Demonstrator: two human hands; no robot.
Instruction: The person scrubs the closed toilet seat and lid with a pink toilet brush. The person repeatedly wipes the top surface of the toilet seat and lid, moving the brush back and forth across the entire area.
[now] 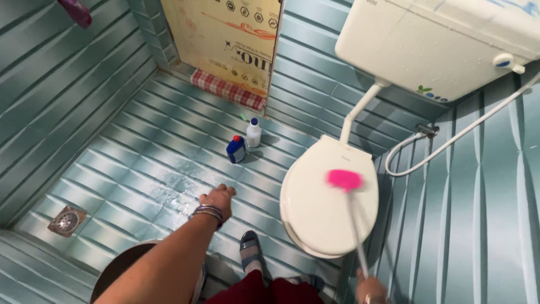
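My right hand [369, 288] at the bottom edge grips the thin white handle of a toilet brush whose pink head [344, 179] rests, blurred, on the closed white toilet lid [315, 214]. My left hand [217, 200], with bangles at the wrist, is stretched out over the tiled floor with fingers curled and holds nothing. A blue bottle [236, 149] with a red cap and a white bottle [253, 133] with a blue cap stand on the floor beyond it.
A white cistern [427, 45] hangs on the tiled wall, with a pipe down to the toilet and a hose [450, 141] at the right. A floor drain [66, 220] lies at left. A checked cloth [228, 90] lies by the door. My sandalled feet [251, 250] stand below.
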